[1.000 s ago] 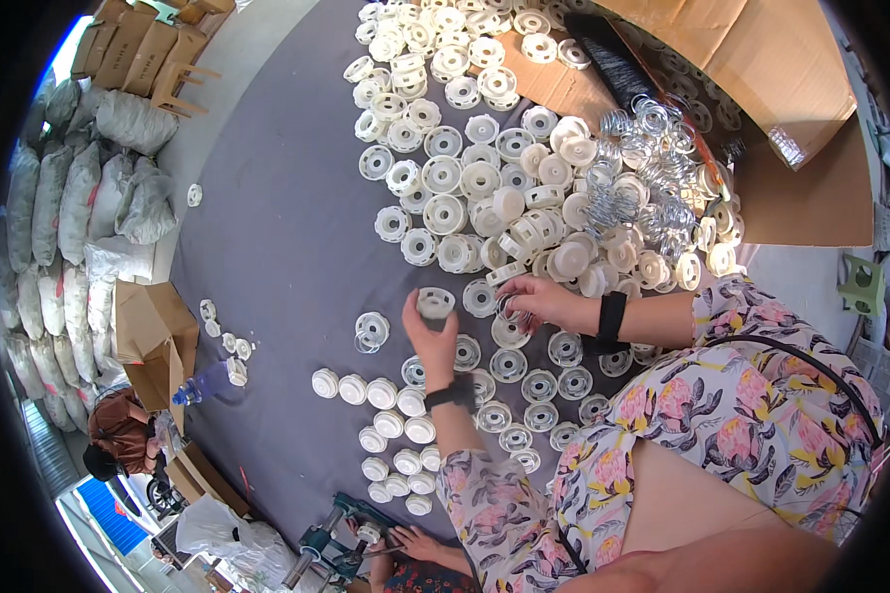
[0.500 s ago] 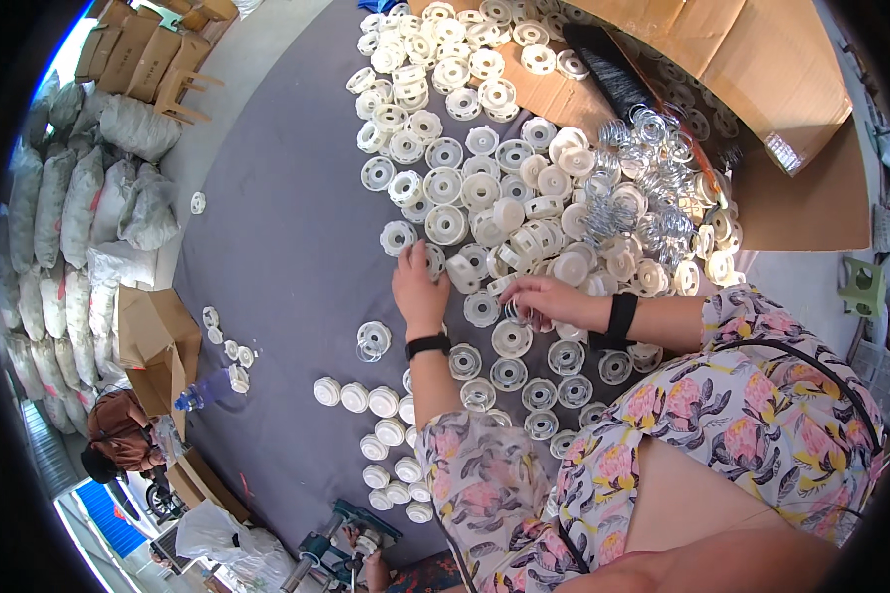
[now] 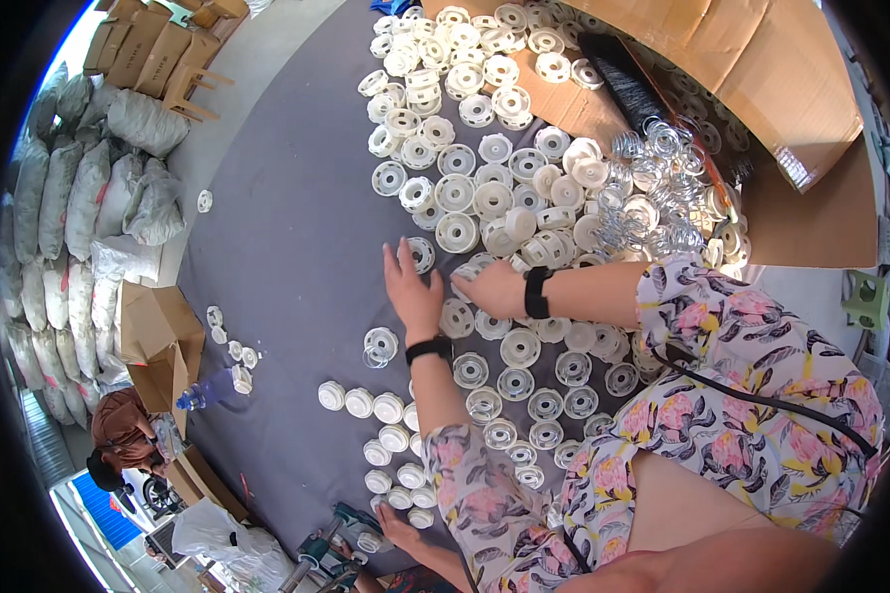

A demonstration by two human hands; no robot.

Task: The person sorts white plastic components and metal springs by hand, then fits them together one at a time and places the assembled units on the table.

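Note:
My left hand (image 3: 412, 295) is open over the grey cloth, its fingers stretched out beside a white slotted plastic ring (image 3: 421, 255). Just right of it, my right hand (image 3: 494, 289) has its fingers curled on another white plastic ring (image 3: 472, 265), partly hidden under them. Whether a spring sits in that ring cannot be made out. Below my left hand, one white ring (image 3: 381, 346) lies with a wire coil on it. Several rings (image 3: 515, 383) stand in rows near my right forearm. A heap of metal coil springs (image 3: 663, 188) lies to the right.
Many white rings (image 3: 455, 188) cover the far table, beside an open cardboard box (image 3: 801, 212). Stacked white caps (image 3: 360, 402) stand at the near left. Another person's hand (image 3: 398, 532) reaches in by a green bench machine (image 3: 318, 553). A bottle (image 3: 208, 393) lies left.
My right hand has moved left, from the coils to a ring beside my left hand. My left hand has come off its ring and opened. The other person's hand now reaches toward the caps.

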